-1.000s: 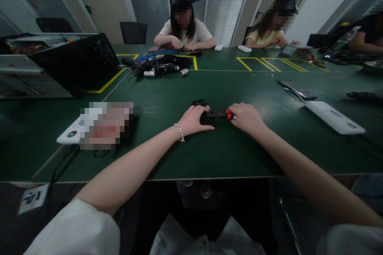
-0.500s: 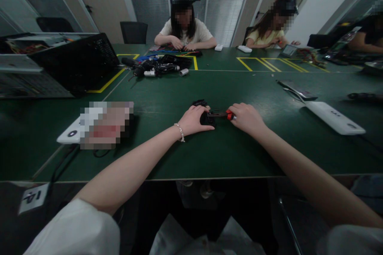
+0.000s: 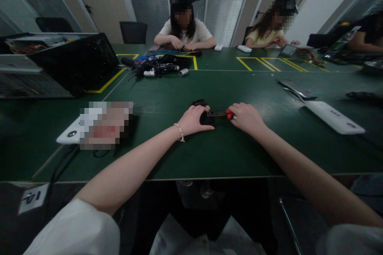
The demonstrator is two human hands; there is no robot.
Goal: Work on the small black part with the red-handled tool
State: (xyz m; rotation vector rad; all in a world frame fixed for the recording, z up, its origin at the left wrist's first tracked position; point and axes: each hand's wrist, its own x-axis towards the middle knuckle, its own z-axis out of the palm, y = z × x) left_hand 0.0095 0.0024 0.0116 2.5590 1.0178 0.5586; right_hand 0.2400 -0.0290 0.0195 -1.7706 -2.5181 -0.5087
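Right hand (image 3: 247, 116) curled closely around red-handled pliers (image 3: 222, 114), slim and dark in the metal portion, pointed toward the left hand (image 3: 194, 120). Left hand arched, thumb and fingers around a small black component (image 3: 207, 119) of irregular outline, on the tabletop (image 3: 209, 153) at the tips of the pliers; exact contact too small to tell. At the left wrist, a pale chain-link bracelet (image 3: 180, 131). Beneath, smooth dark-green surface with faint sheen. Rightward, a white rounded slab (image 3: 333, 116). Farther off, tangled black cables (image 3: 158, 65); far left, a boxy black computer case (image 3: 77, 61).
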